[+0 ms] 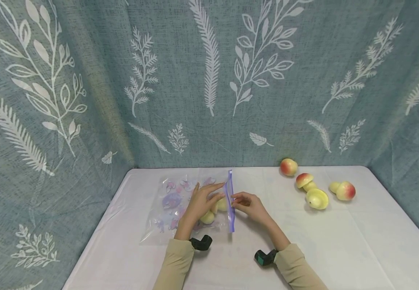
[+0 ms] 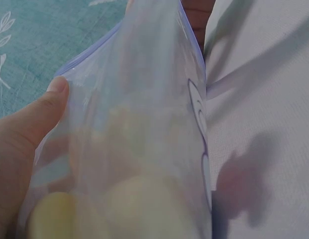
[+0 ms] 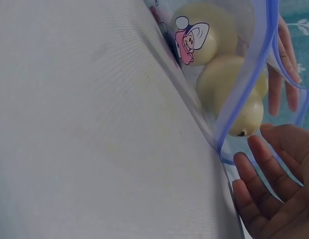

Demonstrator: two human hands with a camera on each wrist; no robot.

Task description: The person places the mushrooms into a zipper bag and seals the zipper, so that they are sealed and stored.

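Note:
A clear zip bag (image 1: 166, 225) with purple cartoon prints and a purple zip edge lies on the table, its mouth facing right and spread apart. Pale yellow mushroom-shaped pieces (image 3: 229, 84) are inside, one with its tip at the mouth. My left hand (image 1: 202, 203) holds the bag by its mouth edge, thumb (image 2: 54, 94) on the rim and fingers seen through the film. My right hand (image 1: 249, 204) is at the mouth, fingers spread, with thumb and index fingertips right beside the tip of the nearest mushroom.
On the right of the white table (image 1: 339, 241) lie several red-and-yellow mushrooms: one at the back edge (image 1: 288, 167), one on its side (image 1: 304, 181), one showing its yellow underside (image 1: 317, 199) and one farther right (image 1: 344, 190). A patterned green curtain (image 1: 209, 80) hangs behind.

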